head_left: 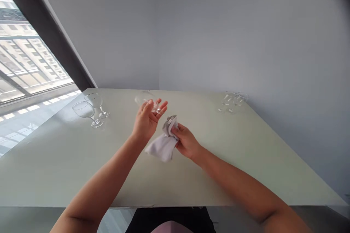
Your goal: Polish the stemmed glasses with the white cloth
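Observation:
Near the middle of the view, my left hand (pixel 147 119) is raised over the table with its fingers wrapped loosely round a clear stemmed glass (pixel 142 99). The bowl of that glass is faint and blurred, tilted toward the upper left. My right hand (pixel 187 140) pinches a crumpled white and grey cloth (pixel 163 146) just right of my left hand. The lower part of the cloth hangs down and is blurred. The cloth and the glass are apart.
Two wine glasses (pixel 84 110) stand upright at the left of the pale table (pixel 207 185). Several small stemmed glasses (pixel 229 99) are grouped at its back right corner. Grey walls rise behind the table, and a window (pixel 27 51) is at the left.

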{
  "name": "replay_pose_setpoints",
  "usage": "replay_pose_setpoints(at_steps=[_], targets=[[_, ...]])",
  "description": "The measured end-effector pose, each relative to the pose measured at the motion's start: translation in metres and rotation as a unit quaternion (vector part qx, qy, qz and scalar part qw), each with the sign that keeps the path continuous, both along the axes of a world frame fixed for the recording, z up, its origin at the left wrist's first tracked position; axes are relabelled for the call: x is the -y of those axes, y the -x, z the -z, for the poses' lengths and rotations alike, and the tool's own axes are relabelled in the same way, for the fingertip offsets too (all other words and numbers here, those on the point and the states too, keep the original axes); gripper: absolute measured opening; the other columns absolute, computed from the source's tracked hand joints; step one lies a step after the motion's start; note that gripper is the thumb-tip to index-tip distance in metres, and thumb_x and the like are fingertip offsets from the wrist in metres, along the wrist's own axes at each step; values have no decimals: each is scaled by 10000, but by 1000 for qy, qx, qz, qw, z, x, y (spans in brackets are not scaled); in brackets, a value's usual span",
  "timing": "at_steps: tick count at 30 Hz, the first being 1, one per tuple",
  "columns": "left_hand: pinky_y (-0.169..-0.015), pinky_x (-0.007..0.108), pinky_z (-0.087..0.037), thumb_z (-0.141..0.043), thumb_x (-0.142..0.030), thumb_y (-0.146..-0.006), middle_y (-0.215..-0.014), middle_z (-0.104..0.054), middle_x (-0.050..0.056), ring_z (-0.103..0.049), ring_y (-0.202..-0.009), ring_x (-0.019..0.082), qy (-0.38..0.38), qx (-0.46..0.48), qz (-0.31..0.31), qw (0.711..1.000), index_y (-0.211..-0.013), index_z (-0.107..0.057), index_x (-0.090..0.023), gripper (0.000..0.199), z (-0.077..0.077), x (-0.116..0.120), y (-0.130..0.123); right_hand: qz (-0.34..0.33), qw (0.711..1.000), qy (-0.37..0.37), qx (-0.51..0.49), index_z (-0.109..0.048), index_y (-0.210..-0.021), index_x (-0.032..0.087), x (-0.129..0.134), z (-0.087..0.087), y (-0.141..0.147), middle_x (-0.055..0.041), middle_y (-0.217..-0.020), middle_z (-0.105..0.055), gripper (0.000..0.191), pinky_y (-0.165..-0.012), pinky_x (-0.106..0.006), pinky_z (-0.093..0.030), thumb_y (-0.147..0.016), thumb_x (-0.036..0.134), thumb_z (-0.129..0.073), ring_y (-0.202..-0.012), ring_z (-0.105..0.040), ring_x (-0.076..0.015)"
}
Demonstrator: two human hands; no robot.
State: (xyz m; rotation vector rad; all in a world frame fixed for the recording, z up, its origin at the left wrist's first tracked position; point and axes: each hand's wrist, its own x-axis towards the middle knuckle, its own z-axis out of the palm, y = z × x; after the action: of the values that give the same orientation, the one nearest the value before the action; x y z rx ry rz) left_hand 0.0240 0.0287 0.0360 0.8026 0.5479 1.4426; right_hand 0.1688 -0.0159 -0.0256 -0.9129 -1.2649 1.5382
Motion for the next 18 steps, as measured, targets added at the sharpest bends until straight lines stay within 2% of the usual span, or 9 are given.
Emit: replay_pose_setpoints(at_steps=[2, 3, 5, 7, 8, 11, 13, 15, 18], targets=[[-895, 396, -446, -610, -322, -749, -1030, -585, 43, -604, -974, 203, -47, -67, -47, 996, -957, -457, -214, 280, 1, -5, 7, -42, 987, -25, 150, -556, -1010, 209, 3, 1, -10, -44, -871, -573, 451, -506, -260, -435, -726, 559, -552, -600, -546, -133], [-889, 405, -444, -635, -309, -728, -1036, -582, 40, -606, -967, 203, -65, -107, -73, 990, -998, -436, -232, 344, 4, -8, 9, -39, 970, -58, 235, -574, -1016, 215, 3, -2, -17, -58, -955, -574, 466, -549, -271, -445, -696, 554, -588, -652, -562, -145], [-885, 403, -437, -680, -287, -683, -1038, -584, 46, -591, -991, 206, -87, -188, -114, 972, -1057, -399, -253, 469, 11, -11, 7, 22, 924, -123, 362, -592, -1029, 229, -2, -14, -32, -65, -1075, -550, 429, -640, -286, -449, -710, 515, -591, -713, -567, -145], [-883, 392, -430, -691, -295, -669, -1043, -590, 63, -557, -1047, 214, -94, -260, -121, 953, -1079, -388, -252, 511, 20, -12, -5, 93, 894, -165, 407, -589, -1054, 235, -10, -26, -39, -60, -1075, -552, 381, -675, -287, -442, -756, 470, -554, -672, -555, -119], [-875, 391, -431, -679, -313, -679, -1056, -590, 72, -541, -1069, 219, -96, -290, -111, 946, -1090, -385, -252, 509, 23, -11, -14, 112, 889, -181, 406, -588, -1062, 240, -15, -30, -39, -52, -1051, -563, 364, -673, -282, -438, -762, 442, -553, -650, -547, -109], [-864, 408, -433, -624, -357, -722, -1184, -537, 96, -496, -1123, 235, -125, -385, -77, 911, -1163, -355, -269, 523, 28, -7, -44, 151, 901, -192, 358, -633, -952, 239, -33, -26, -31, -17, -924, -617, 261, -654, -257, -427, -718, 347, -593, -677, -554, -119], [-916, 442, -393, -641, -364, -700, -1319, -422, 107, -400, -1214, 260, -174, -473, -72, 861, -1252, -293, -283, 657, 27, -2, -55, 188, 911, -168, 325, -647, -841, 219, -48, -14, -34, -1, -795, -636, 179, -634, -246, -425, -722, 318, -557, -677, -562, -131], [-991, 471, -314, -662, -360, -676, -1420, -273, 98, -267, -1294, 273, -234, -567, -68, 787, -1325, -216, -292, 790, 28, 5, -51, 236, 910, -137, 311, -636, -819, 193, -63, 1, -53, 4, -672, -619, 200, -604, -249, -424, -728, 328, -521, -602, -553, -133], [-1033, 465, -258, -589, -332, -744, -1450, -207, 53, -228, -1311, 252, -291, -658, -78, 690, -1341, -216, -315, 704, 42, 14, -24, 324, 892, -88, 302, -599, -826, 160, -86, 21, -103, 0, -632, -594, 231, -576, -257, -423, -718, 328, -482, -495, -517, -116]])
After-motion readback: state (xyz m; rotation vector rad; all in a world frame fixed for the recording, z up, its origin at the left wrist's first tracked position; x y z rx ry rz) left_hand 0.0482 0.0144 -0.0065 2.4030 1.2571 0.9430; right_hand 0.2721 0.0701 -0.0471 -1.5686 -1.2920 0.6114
